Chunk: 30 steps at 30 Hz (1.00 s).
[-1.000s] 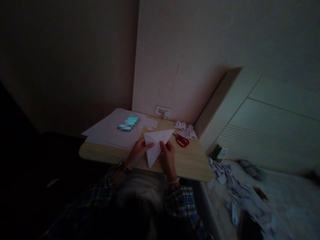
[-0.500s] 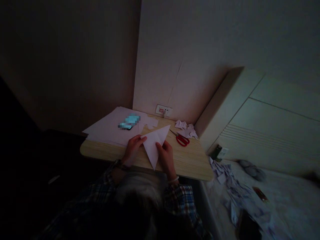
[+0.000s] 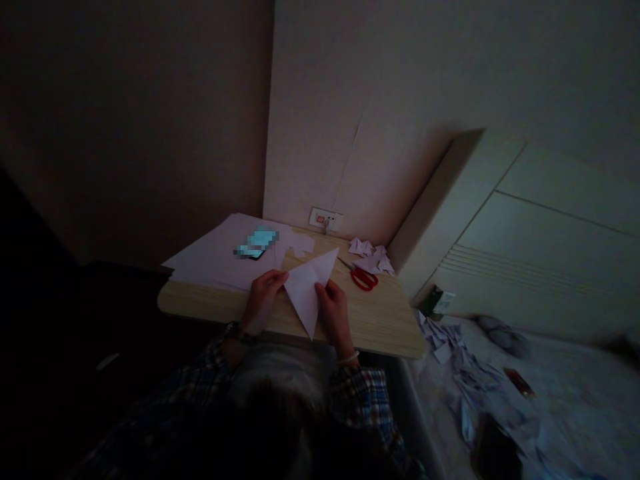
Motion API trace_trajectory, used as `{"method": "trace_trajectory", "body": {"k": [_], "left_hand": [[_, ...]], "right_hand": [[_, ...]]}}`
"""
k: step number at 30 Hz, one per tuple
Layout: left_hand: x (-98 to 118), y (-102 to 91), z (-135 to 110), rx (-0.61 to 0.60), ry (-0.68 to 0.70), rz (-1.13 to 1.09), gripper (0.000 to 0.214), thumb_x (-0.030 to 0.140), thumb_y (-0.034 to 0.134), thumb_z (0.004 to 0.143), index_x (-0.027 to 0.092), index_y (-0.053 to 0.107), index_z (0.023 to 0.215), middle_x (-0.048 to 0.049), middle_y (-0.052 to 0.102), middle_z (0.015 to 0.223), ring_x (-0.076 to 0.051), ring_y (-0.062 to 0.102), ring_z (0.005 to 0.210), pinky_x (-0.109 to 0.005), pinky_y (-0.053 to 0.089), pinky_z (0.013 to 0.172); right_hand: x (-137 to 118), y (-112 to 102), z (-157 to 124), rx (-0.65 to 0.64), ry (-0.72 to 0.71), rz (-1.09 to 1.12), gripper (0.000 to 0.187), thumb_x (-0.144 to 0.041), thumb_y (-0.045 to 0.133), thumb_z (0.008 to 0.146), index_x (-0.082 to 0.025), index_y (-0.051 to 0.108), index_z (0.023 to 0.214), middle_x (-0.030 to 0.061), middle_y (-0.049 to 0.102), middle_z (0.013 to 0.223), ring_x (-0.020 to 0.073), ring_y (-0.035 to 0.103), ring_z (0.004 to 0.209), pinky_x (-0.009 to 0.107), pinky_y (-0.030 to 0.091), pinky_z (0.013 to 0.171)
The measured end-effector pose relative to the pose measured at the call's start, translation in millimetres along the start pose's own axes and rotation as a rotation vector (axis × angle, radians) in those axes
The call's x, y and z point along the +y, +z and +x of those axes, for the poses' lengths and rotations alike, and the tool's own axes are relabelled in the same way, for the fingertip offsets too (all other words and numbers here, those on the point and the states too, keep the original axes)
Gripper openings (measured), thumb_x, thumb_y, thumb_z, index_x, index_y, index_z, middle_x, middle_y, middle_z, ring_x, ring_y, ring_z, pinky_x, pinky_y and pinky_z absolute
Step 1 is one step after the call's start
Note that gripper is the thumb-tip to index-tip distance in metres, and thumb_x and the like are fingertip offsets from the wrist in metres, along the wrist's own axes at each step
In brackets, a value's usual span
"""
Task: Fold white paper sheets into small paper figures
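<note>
A white sheet of paper folded into a triangle (image 3: 309, 288) is held between my two hands, just over the front part of the wooden desk (image 3: 385, 327). My left hand (image 3: 263, 293) pinches its left corner between thumb and fingers. On the right edge, my right hand (image 3: 333, 308) grips it with the thumb on top. One point of the paper aims toward me, another up and to the right. Red-handled scissors (image 3: 364, 278) lie on the desk to the right of the paper, near several small folded paper pieces (image 3: 370, 255).
Large white sheets (image 3: 210, 260) cover the desk's left side, with a lit phone (image 3: 257, 242) on them. Paper scraps (image 3: 301, 245) lie beside them. A wall socket (image 3: 325, 219) sits behind the desk. At the right, a bed (image 3: 565, 413) holds many folded papers (image 3: 457, 353) and a dark object (image 3: 496, 450).
My right thumb has moved slightly up and right along the paper's edge. The paper has turned a little, its lower point shifting right. The camera view has shifted slightly.
</note>
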State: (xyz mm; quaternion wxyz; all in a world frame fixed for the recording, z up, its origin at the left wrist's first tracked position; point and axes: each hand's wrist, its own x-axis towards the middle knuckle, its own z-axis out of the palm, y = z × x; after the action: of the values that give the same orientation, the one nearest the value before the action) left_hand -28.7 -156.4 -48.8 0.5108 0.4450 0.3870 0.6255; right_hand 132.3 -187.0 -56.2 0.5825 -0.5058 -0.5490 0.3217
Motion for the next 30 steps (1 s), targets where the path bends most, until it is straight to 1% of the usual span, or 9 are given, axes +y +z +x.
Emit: {"method": "trace_trajectory", "body": {"k": [3, 6, 9, 12, 17, 21, 23, 26, 30], "left_hand": [[-1.1, -0.5, -0.2, -0.047, -0.009, 0.076, 0.041, 0.054, 0.084, 0.057, 0.017, 0.068, 0.065, 0.0007, 0.064, 0.065, -0.017, 0.058, 0.067, -0.027, 0.044, 0.064], [-1.7, -0.2, 0.0, -0.066, -0.040, 0.105, 0.044, 0.055, 0.085, 0.054, 0.017, 0.068, 0.065, 0.0017, 0.062, 0.061, -0.017, 0.057, 0.063, -0.027, 0.043, 0.059], [-1.0, 0.1, -0.2, -0.072, -0.057, 0.099, 0.044, 0.055, 0.084, 0.055, 0.017, 0.067, 0.067, 0.0012, 0.064, 0.063, -0.018, 0.058, 0.064, -0.027, 0.044, 0.060], [0.8, 0.1, -0.7, -0.098, -0.076, 0.115, 0.041, 0.053, 0.082, 0.056, 0.017, 0.067, 0.066, 0.0011, 0.064, 0.063, -0.018, 0.057, 0.064, -0.027, 0.043, 0.061], [4.4, -0.5, -1.9, -0.156, -0.047, 0.202, 0.035, 0.049, 0.080, 0.056, 0.017, 0.067, 0.062, 0.0023, 0.061, 0.061, -0.017, 0.055, 0.064, -0.027, 0.041, 0.061], [6.2, -1.7, -2.3, -0.218, -0.062, 0.227, 0.038, 0.050, 0.082, 0.053, 0.017, 0.069, 0.064, 0.0019, 0.063, 0.062, -0.017, 0.056, 0.065, -0.027, 0.042, 0.062], [6.4, -2.2, -2.2, -0.210, -0.072, 0.206, 0.042, 0.053, 0.084, 0.052, 0.017, 0.070, 0.067, 0.0013, 0.065, 0.064, -0.018, 0.057, 0.066, -0.027, 0.043, 0.062], [4.3, -2.4, -1.3, -0.139, -0.067, 0.152, 0.046, 0.057, 0.085, 0.050, 0.017, 0.070, 0.068, 0.0004, 0.067, 0.066, -0.019, 0.059, 0.068, -0.028, 0.046, 0.063], [-1.2, -2.2, -0.2, -0.073, -0.060, 0.032, 0.048, 0.057, 0.088, 0.048, 0.018, 0.069, 0.068, -0.0014, 0.069, 0.070, -0.020, 0.061, 0.072, -0.029, 0.047, 0.067]], "right_hand": [[-1.3, -2.7, -0.8, 0.017, 0.012, -0.032, 0.029, -0.044, 0.059, 0.083, -0.016, 0.066, 0.080, 0.0013, 0.063, 0.073, 0.0172, 0.051, 0.069, 0.028, 0.041, 0.062], [-2.0, -2.1, -2.5, -0.014, 0.005, -0.041, 0.028, -0.044, 0.060, 0.083, -0.017, 0.067, 0.081, 0.0012, 0.062, 0.072, 0.0175, 0.051, 0.069, 0.028, 0.041, 0.063], [-1.9, 0.2, -3.9, -0.033, 0.010, -0.020, 0.027, -0.045, 0.064, 0.080, -0.018, 0.066, 0.081, 0.0006, 0.062, 0.072, 0.0169, 0.051, 0.069, 0.028, 0.042, 0.064], [-2.2, 0.9, -4.1, -0.006, 0.019, -0.015, 0.029, -0.047, 0.063, 0.079, -0.018, 0.063, 0.077, -0.0002, 0.060, 0.071, 0.0155, 0.047, 0.066, 0.027, 0.040, 0.061], [-4.3, -2.8, -4.1, 0.060, 0.003, -0.003, 0.032, -0.050, 0.062, 0.079, -0.020, 0.055, 0.068, -0.0035, 0.050, 0.064, 0.0140, 0.042, 0.063, 0.027, 0.034, 0.057], [-3.7, -4.2, -4.8, 0.069, -0.008, 0.039, 0.031, -0.048, 0.064, 0.078, -0.020, 0.056, 0.067, -0.0033, 0.052, 0.065, 0.0141, 0.044, 0.065, 0.027, 0.037, 0.060], [-2.4, -3.5, -5.1, 0.046, 0.023, 0.077, 0.029, -0.047, 0.067, 0.076, -0.019, 0.060, 0.071, -0.0024, 0.057, 0.067, 0.0146, 0.046, 0.065, 0.027, 0.038, 0.060], [-0.5, -2.0, -5.4, 0.006, 0.063, 0.129, 0.029, -0.046, 0.068, 0.076, -0.017, 0.066, 0.076, -0.0010, 0.061, 0.068, 0.0150, 0.048, 0.065, 0.026, 0.038, 0.057], [1.4, -1.2, -5.0, 0.004, 0.038, 0.087, 0.031, -0.046, 0.065, 0.079, -0.018, 0.062, 0.068, -0.0026, 0.056, 0.062, 0.0134, 0.043, 0.061, 0.025, 0.034, 0.054]]}}
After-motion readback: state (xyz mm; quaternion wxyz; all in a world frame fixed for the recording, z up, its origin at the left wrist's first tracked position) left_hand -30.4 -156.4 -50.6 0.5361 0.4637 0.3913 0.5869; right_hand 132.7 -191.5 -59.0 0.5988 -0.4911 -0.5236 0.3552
